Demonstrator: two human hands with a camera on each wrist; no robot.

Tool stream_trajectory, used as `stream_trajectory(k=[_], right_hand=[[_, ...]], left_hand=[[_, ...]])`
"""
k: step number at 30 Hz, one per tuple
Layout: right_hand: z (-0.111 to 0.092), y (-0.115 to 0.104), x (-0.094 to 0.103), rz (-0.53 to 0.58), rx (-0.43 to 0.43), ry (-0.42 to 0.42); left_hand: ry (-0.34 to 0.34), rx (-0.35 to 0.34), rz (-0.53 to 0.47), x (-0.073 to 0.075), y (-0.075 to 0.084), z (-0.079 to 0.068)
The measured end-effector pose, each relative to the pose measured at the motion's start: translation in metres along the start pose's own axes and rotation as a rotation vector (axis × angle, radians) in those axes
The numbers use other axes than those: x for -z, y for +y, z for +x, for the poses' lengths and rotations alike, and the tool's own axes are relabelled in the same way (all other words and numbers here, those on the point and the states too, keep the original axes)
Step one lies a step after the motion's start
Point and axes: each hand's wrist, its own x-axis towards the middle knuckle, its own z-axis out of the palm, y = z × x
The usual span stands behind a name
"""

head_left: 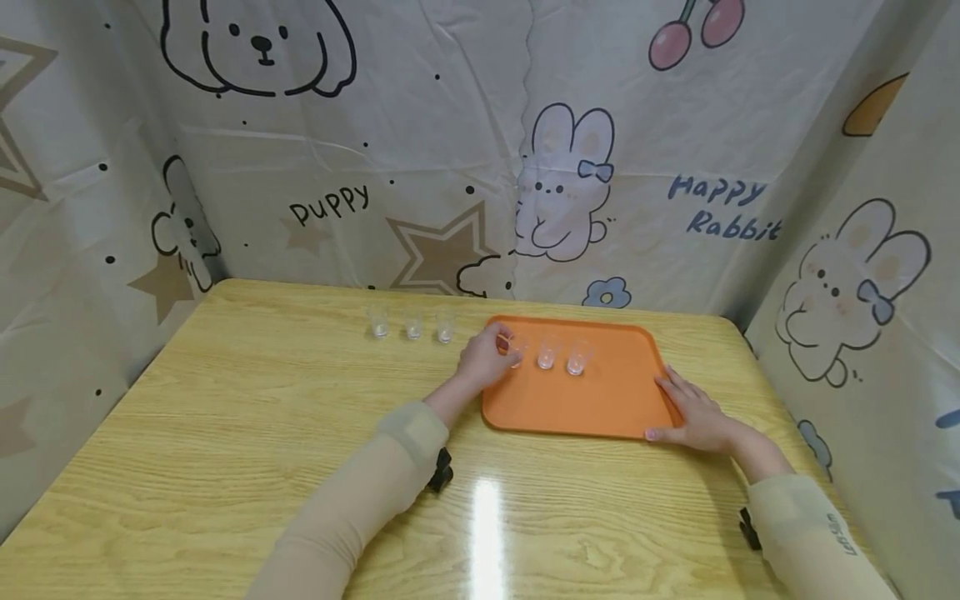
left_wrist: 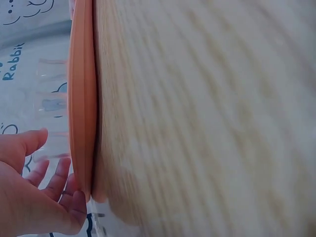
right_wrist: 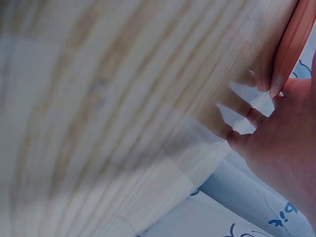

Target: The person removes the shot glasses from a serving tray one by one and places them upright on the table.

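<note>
A clear small glass [head_left: 517, 343] stands at the left end of a row on an orange tray [head_left: 615, 408]. My left hand [head_left: 483, 358] holds this glass from the left, its thumb and fingers on either side of it. Two matching glasses, a middle one [head_left: 547, 357] and a right one [head_left: 577, 362], are upright beside it. The left wrist view shows the left hand [left_wrist: 44, 187] low beside the tray wall [left_wrist: 83, 98]. At the tray's right edge my right hand [head_left: 697, 417] rests with fingers extended along the rim and thumb at the near corner.
Three more clear glasses stand upright in a row on the wooden table [head_left: 262, 400], left of the tray: a left [head_left: 380, 327], a middle [head_left: 413, 327] and a right one [head_left: 446, 329]. A printed cloth [head_left: 450, 150] hangs behind the table and along both sides.
</note>
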Motion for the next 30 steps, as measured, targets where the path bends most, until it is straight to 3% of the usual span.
stream_trajectory(k=[7, 12, 22, 30], right_hand=[[-0.001, -0.001, 0.001, 0.011, -0.001, -0.005], [0.0, 0.0, 0.001, 0.009, -0.001, -0.004], [-0.001, 0.001, 0.001, -0.002, 0.011, 0.001], [-0.002, -0.002, 0.002, 0.004, 0.004, 0.0]], left_hand=[[-0.004, 0.014, -0.046, 0.006, 0.0, -0.002], [-0.015, -0.03, -0.073, 0.019, 0.006, -0.006], [-0.062, -0.099, -0.076, 0.055, 0.015, -0.018], [-0.081, -0.119, -0.048, 0.089, 0.013, -0.029]])
